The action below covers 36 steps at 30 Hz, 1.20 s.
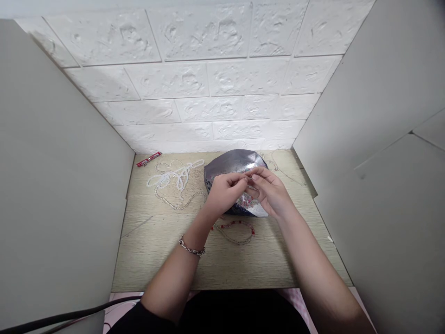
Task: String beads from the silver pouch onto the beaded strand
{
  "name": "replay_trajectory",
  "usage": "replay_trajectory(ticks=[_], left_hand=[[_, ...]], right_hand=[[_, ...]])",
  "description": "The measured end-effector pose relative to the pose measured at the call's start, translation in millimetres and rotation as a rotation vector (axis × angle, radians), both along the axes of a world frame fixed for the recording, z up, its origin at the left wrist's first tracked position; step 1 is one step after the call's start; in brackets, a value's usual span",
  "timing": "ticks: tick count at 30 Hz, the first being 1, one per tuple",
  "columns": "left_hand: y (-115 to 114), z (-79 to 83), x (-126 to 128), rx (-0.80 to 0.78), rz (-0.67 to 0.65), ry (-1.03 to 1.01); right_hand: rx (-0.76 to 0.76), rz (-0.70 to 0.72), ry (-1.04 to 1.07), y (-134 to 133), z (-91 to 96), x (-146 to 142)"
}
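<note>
My left hand [224, 191] and my right hand [270, 189] meet above an open silver-lined bag [233, 160]. Fingers of both are pinched together, tip to tip. Whatever sits between the fingertips is too small to make out. Inside the bag, partly covered by my hands, lie many small pink, red and clear beads [247, 201]. Just in front of the bag, a looped strand of beads [239, 242] with red and pink ones rests on the table. One end of that strand disappears near my left wrist.
White bead strands [182, 178] and a pale bead chain [174, 206] lie on the wooden table [156, 260] at the left. Behind them is a small red strip-shaped object [149, 159]. Grey panels [62, 162] enclose both sides, and a white brick-pattern wall [187, 83] stands behind.
</note>
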State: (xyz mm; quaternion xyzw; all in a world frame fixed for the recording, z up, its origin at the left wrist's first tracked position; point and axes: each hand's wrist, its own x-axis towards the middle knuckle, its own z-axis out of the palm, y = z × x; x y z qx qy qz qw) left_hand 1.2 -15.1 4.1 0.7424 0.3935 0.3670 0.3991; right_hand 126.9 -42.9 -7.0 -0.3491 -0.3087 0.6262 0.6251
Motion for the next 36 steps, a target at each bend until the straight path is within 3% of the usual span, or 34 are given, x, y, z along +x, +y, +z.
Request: replay_trajectory(ticks=[27, 32, 36], left_hand=[[1.6, -0.1, -1.5, -0.074, -0.079, -0.078], [0.6, 5.7, -0.5, -0.167, -0.091, -0.136], [0.4, 8.8, 0.7, -0.302, -0.106, -0.163]], right_hand=[[0.031, -0.054, -0.152, 0.4, -4.9, 2.2], [0.118, -0.054, -0.235, -1.4, -4.9, 2.7], [0.291, -0.138, -0.488, -1.7, -6.7, 1.0]])
